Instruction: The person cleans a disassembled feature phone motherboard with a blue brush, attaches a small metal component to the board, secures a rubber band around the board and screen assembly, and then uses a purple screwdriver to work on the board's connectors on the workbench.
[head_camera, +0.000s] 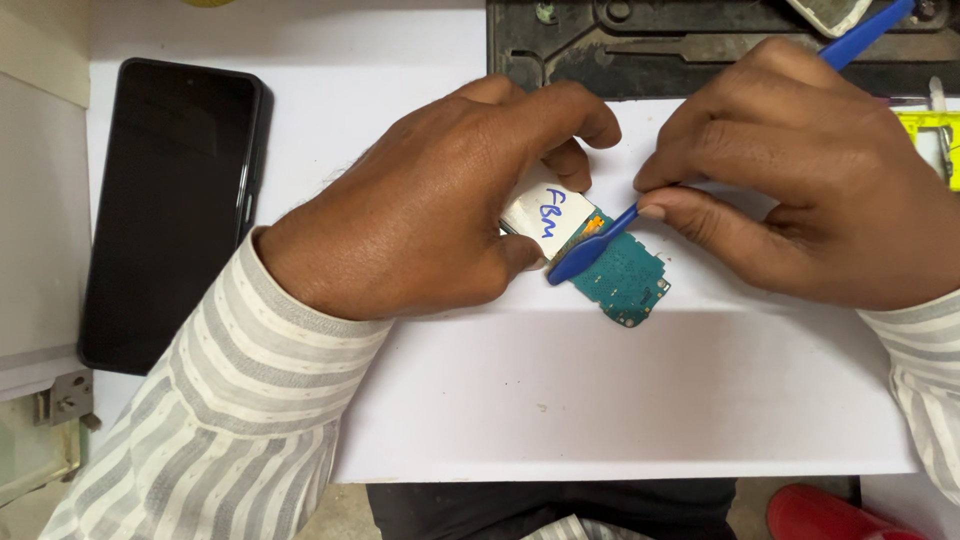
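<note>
The left hand (420, 210) is clamped on a small teal circuit board (625, 275), thumb and forefinger pinching the end that carries a white taped module (548, 215) with blue handwriting on it. At three o'clock from it, the right hand (810, 180) is closed on a blue plastic pry tool (590, 250) held like a pen, its flat tip lying at the module's edge where an orange ribbon shows. The module looks to be seated on the board, so by my reckoning the prying has only begun and the lifting is left. The board lies mid-bench on a white sheet (600, 400). At nine o'clock rests a black phone (170, 210), screen dark; at twelve o'clock a dark metal jig (650, 45); at two o'clock a yellow ruler (935, 125). The left thumb crowds the tool's tip.
</note>
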